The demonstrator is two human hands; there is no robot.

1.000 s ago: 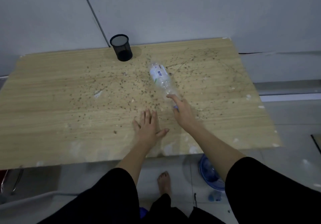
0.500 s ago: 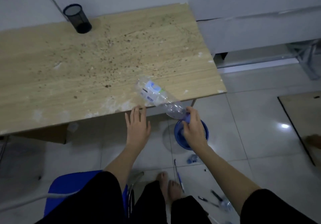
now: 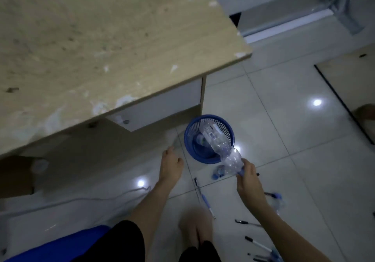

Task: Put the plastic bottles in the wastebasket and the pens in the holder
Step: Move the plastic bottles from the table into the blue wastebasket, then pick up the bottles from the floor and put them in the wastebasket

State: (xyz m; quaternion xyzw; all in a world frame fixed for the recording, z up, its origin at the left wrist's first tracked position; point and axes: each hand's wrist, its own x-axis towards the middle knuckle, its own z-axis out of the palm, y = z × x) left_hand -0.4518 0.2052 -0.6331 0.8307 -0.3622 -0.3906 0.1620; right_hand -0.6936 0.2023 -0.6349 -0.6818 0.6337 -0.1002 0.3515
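Observation:
My right hand (image 3: 248, 177) grips a clear plastic bottle (image 3: 218, 143) by its blue-capped neck. The bottle's base points down into the blue mesh wastebasket (image 3: 229, 137) on the floor, where another bottle lies at the bottom. My left hand (image 3: 170, 165) hangs empty beside the basket, fingers loosely curled. Several pens lie on the tiles: a blue one (image 3: 205, 198) near my feet and black-capped ones (image 3: 256, 243) at the lower right. Another bottle (image 3: 219, 173) lies just below the basket, and one more (image 3: 277, 202) rests behind my right forearm. The pen holder is out of view.
The wooden table (image 3: 101, 48) fills the upper left, its edge overhanging the floor. A blue chair seat (image 3: 60, 247) is at the bottom left. A cable (image 3: 91, 198) runs across the tiles. A brown box (image 3: 16, 176) sits under the table.
My right hand has carried the bottle off the table edge and down over the wastebasket. The view has tilted toward the floor; my left hand has dropped from the table edge.

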